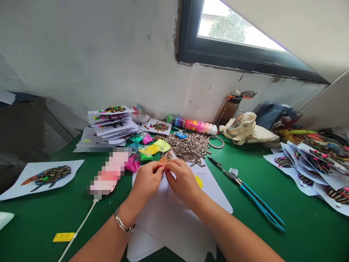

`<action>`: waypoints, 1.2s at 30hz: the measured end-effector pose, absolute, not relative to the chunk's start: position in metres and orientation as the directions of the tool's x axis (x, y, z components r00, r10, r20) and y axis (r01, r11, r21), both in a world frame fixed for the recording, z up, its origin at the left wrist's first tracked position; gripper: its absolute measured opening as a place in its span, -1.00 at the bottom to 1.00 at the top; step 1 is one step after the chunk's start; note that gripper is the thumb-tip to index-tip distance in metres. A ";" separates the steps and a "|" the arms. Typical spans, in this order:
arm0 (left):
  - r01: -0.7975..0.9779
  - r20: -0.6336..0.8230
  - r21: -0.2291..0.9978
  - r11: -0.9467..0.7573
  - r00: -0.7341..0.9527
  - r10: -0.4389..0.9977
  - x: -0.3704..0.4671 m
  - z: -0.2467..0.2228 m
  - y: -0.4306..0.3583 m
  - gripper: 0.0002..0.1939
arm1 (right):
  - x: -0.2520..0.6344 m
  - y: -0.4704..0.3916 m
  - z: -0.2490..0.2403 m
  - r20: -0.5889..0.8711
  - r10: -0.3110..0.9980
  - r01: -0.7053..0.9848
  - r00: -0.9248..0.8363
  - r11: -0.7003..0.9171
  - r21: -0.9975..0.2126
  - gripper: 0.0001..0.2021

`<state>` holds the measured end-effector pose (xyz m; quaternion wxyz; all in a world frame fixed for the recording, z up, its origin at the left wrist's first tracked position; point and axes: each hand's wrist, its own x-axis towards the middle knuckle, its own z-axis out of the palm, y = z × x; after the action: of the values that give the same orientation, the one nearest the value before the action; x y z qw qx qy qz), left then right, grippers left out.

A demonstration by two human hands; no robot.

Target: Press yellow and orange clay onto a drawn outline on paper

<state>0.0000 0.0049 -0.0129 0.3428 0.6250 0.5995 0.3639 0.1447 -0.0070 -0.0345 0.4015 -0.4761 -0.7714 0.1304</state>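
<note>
My left hand (148, 179) and my right hand (183, 179) meet above white paper sheets (188, 225), fingertips pinched together. Between and just behind them shows a clear plastic bag of orange clay (168, 156), mostly hidden by the fingers. On the paper, partly behind my right hand, is a flat yellow piece (199, 181). A heap of striped sunflower seeds (191, 145) lies just beyond. To the left are bags of yellow clay (155, 147) and magenta clay (133, 163).
A phone-like pixelated item (110, 173) with a white cable lies left. Seed pictures are stacked at the back left (114, 125) and right (313, 163). Blue tweezers (261, 205), a pen (215, 161), a tape ring (216, 142), a cloth bag (245, 129) and a bottle (227, 109) stand or lie right.
</note>
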 end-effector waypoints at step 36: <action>0.162 -0.008 0.986 0.030 -0.135 0.991 -0.024 -0.020 0.024 -0.68 | 0.185 0.017 -0.005 0.414 0.878 0.515 -0.241 0.477 -0.712 -0.72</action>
<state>-0.0244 0.0236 -0.0199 0.4273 0.5000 0.5765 0.4848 0.1854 0.0166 -0.0055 0.4088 -0.4607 -0.7559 0.2219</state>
